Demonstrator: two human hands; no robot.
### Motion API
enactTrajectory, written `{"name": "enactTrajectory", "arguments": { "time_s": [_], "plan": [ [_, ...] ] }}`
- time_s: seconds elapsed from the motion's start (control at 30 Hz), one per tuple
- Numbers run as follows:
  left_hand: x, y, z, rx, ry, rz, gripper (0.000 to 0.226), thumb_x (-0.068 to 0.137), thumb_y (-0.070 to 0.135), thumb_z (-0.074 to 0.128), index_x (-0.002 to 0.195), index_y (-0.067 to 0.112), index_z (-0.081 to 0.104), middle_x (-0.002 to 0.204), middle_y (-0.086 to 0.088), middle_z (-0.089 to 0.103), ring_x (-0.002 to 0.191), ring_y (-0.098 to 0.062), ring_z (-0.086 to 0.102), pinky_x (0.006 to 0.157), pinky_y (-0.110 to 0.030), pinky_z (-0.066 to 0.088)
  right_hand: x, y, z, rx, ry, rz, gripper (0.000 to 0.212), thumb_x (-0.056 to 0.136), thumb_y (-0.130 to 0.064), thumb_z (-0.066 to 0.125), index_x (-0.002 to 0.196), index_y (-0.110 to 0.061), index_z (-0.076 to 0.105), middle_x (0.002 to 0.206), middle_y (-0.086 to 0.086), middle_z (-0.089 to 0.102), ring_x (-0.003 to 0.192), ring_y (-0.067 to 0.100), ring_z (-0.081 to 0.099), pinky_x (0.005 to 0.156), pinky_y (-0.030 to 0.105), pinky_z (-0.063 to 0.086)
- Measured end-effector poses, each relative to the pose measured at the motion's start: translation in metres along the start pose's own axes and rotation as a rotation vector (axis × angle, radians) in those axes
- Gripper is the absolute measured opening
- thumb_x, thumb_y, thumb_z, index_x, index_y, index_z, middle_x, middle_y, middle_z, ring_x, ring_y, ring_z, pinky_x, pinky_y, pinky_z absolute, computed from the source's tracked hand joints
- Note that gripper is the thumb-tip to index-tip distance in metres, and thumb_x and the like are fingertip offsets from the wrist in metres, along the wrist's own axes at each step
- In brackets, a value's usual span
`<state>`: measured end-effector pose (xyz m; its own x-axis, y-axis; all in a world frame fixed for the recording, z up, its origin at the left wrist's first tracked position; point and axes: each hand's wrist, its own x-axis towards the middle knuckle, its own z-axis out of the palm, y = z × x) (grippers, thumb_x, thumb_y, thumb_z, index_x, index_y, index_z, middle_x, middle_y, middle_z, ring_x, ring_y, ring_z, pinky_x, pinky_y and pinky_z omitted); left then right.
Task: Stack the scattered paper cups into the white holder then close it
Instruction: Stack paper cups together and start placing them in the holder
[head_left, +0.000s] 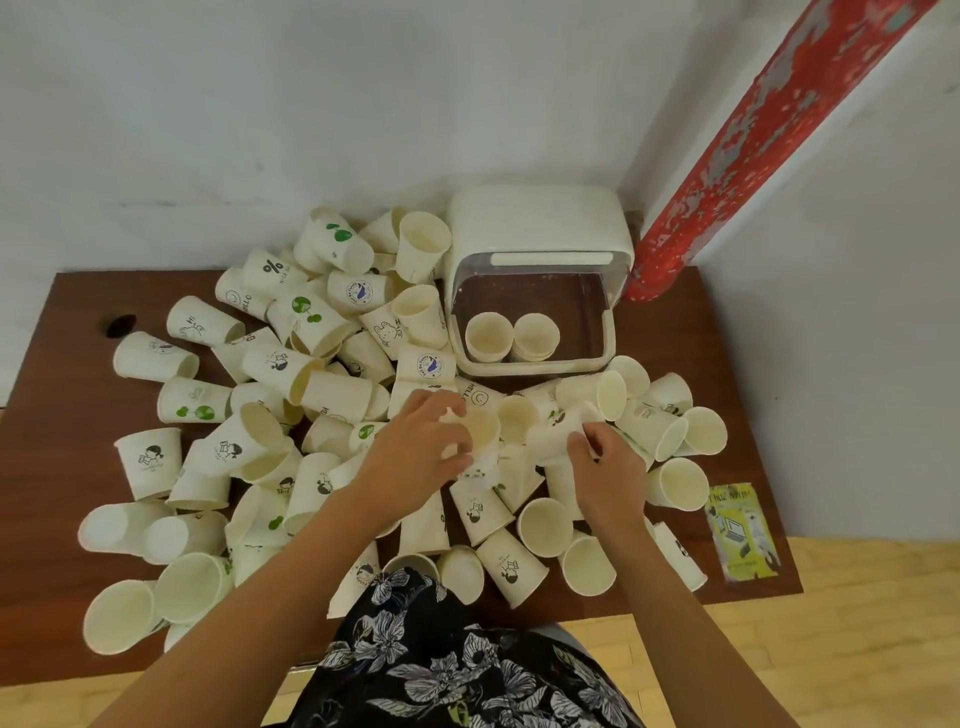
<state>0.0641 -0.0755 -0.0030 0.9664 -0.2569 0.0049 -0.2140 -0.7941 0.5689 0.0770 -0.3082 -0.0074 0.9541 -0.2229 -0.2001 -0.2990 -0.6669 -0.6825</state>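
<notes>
Left hand fingers curled round upright white paper cup at frame centre; right hand pinches tilted white cup just right; white plastic holder open, directly above both hands

White paper cups scattered across table, white holder open, two cup stacks inside

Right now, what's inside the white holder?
Two cup stacks stand side by side at the front of the white holder, mouths up. How many cups each stack holds is hidden.
</notes>
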Motion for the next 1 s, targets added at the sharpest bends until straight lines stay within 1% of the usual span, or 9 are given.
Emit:
{"name": "enactTrajectory", "arguments": {
  "time_s": [0.13,0.17,0.3,0.37,0.43,0.53,0.7,0.87,1.0],
  "plan": [
    [0.022,0.004,-0.013,-0.047,0.118,-0.099,0.010,0.088,0.019,0.066,0.097,0.015,0.070,0.101,0.004,0.063,0.099,-0.015,0.052,0.078,-0.032,0.047,0.014,-0.018,0.001,-0.050,0.008,-0.153,0.010,0.096,-0.022,0.055,0.095,-0.020,0.064,0.083,-0.010,0.061,0.078,0.010,0.057,0.069,0.024,0.045],
    [0.029,0.004,-0.014,-0.049,0.137,-0.128,0.012,0.089,0.018,0.064,0.099,0.015,0.070,0.100,0.003,0.064,0.098,-0.016,0.053,0.079,-0.032,0.046,0.019,-0.022,0.002,-0.070,0.006,-0.194,0.012,0.097,-0.022,0.054,0.099,-0.019,0.065,0.085,-0.010,0.061,0.080,0.011,0.057,0.070,0.025,0.046],
    [0.057,0.004,-0.016,-0.030,0.221,-0.221,0.016,0.091,0.017,0.062,0.105,0.015,0.070,0.101,0.001,0.064,0.094,-0.020,0.056,0.079,-0.034,0.048,0.044,-0.038,-0.001,-0.170,0.017,-0.306,0.016,0.099,-0.019,0.051,0.095,-0.014,0.066,0.082,0.001,0.066,0.074,0.017,0.059,0.062,0.032,0.050],
    [0.071,0.006,-0.017,-0.025,0.257,-0.235,0.017,0.091,0.017,0.062,0.106,0.015,0.070,0.101,0.002,0.065,0.094,-0.019,0.057,0.077,-0.032,0.048,0.060,-0.043,-0.002,-0.211,0.014,-0.331,0.018,0.100,-0.020,0.050,0.101,-0.013,0.067,0.089,0.002,0.068,0.078,0.017,0.059,0.065,0.031,0.050],
    [0.084,0.010,-0.018,-0.020,0.276,-0.237,0.018,0.091,0.017,0.062,0.107,0.015,0.070,0.102,0.003,0.066,0.095,-0.018,0.057,0.077,-0.032,0.048,0.076,-0.048,-0.001,-0.245,-0.009,-0.349,0.021,0.100,-0.021,0.049,0.107,-0.013,0.067,0.096,0.004,0.068,0.088,0.020,0.061,0.072,0.035,0.052],
    [0.105,0.012,-0.015,-0.002,0.271,-0.238,0.018,0.091,0.017,0.062,0.106,0.015,0.070,0.102,0.002,0.066,0.097,-0.018,0.056,0.075,-0.031,0.049,0.099,-0.054,0.000,-0.295,-0.037,-0.357,0.022,0.100,-0.020,0.050,0.111,-0.012,0.067,0.100,0.005,0.068,0.097,0.024,0.059,0.074,0.035,0.050],
    [0.132,0.010,-0.004,0.042,0.273,-0.245,0.014,0.088,0.011,0.065,0.099,0.010,0.072,0.095,-0.002,0.068,0.091,-0.022,0.058,0.070,-0.024,0.038,0.129,-0.057,0.006,-0.352,-0.065,-0.395,0.026,0.100,-0.018,0.051,0.120,-0.014,0.067,0.110,0.004,0.068,0.105,0.023,0.055,0.079,0.030,0.046],
    [0.147,-0.002,0.015,0.087,0.180,-0.255,0.015,0.089,0.012,0.065,0.102,0.012,0.072,0.101,-0.003,0.068,0.095,-0.023,0.058,0.074,-0.026,0.042,0.144,-0.046,0.019,-0.364,-0.130,-0.427,0.025,0.098,-0.016,0.054,0.117,-0.013,0.070,0.112,0.004,0.069,0.109,0.024,0.055,0.086,0.036,0.049],
    [0.150,-0.005,0.025,0.074,0.121,-0.275,0.023,0.087,0.013,0.066,0.109,0.014,0.069,0.110,-0.001,0.066,0.102,-0.024,0.057,0.075,-0.030,0.047,0.146,-0.038,0.024,-0.338,-0.189,-0.431,0.027,0.095,-0.015,0.059,0.119,-0.013,0.069,0.118,0.002,0.069,0.116,0.022,0.054,0.093,0.034,0.047]
  ]
}}
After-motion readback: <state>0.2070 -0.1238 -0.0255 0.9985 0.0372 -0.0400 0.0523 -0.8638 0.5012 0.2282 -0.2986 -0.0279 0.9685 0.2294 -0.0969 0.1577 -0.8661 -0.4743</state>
